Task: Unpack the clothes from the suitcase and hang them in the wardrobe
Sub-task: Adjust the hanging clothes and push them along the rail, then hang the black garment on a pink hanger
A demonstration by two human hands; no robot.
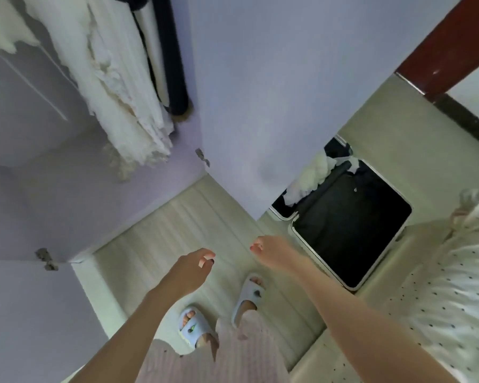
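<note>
Suitcase (pixel 351 225) open on floor, black lining, white clothes (pixel 313 172) inside.

one suitcase (pixel 351 228), two hands (pixel 190 268) (pixel 271 251), two slippers (pixel 192 324) (pixel 249 297)

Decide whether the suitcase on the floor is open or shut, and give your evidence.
Open. The suitcase lies flat with its dark lining exposed, and white clothes spill from the far half, which the wardrobe door partly hides.

A home bedroom. An open wardrobe (pixel 67 189) with pale lilac doors holds hanging white clothes (pixel 116 87), an open suitcase (pixel 349 225) lies on the light wood-look floor (pixel 163 225), and a bed with dotted white bedding (pixel 448 299) stands at right.
</note>
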